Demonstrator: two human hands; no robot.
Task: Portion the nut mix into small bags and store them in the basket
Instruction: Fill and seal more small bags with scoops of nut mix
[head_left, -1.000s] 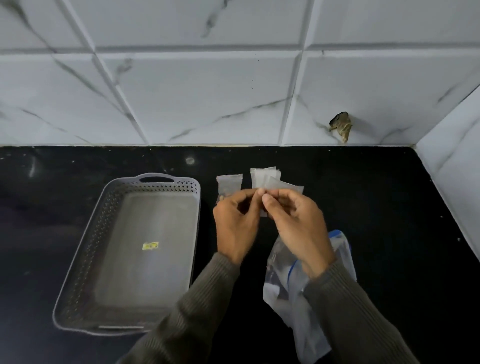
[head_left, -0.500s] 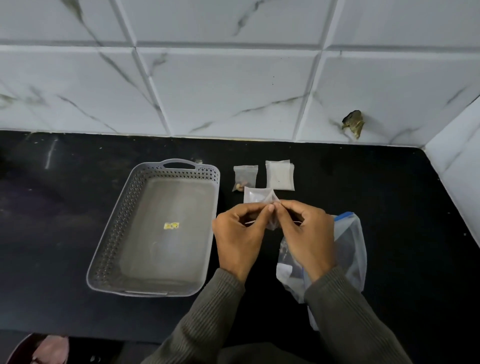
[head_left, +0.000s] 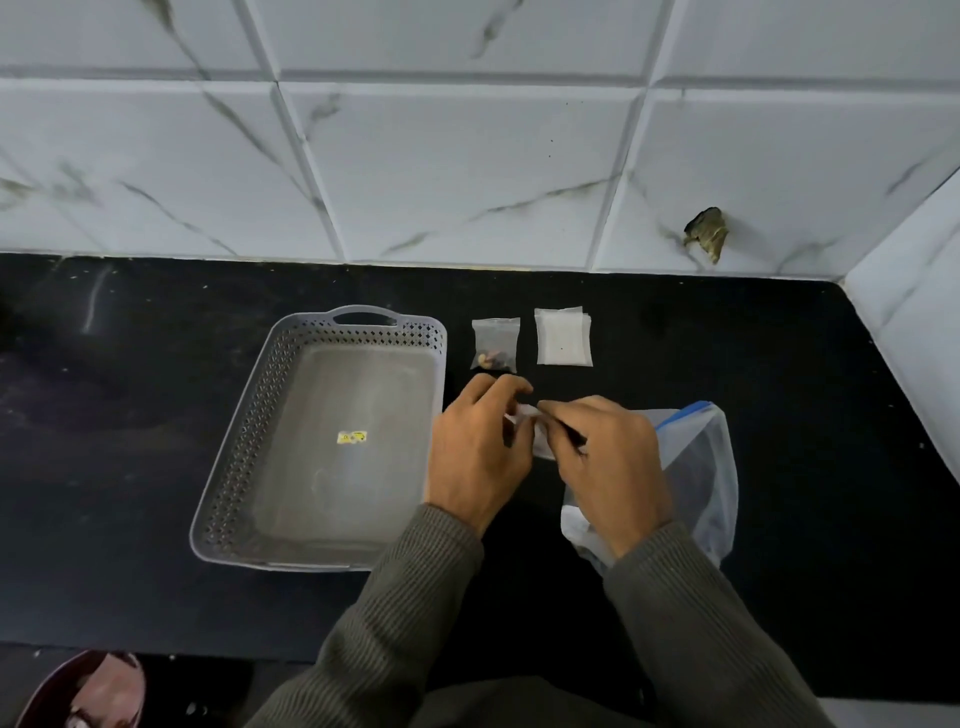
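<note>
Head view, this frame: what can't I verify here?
- Small bag between left hand and right hand: mostly covered by fingers, so open, sealed or filled is unclear.
- Big bag: contents behind the right hand and cloudy plastic.
- Basket sticker: too small to read.
- Dark red object: cut off by the bottom edge.

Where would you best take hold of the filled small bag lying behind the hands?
Pinch the filled small bag by its flat, empty top strip, coming from above. It lies flat on the counter, and the nuts bulge at its near end, so the far edge is thin for fingers.
</note>
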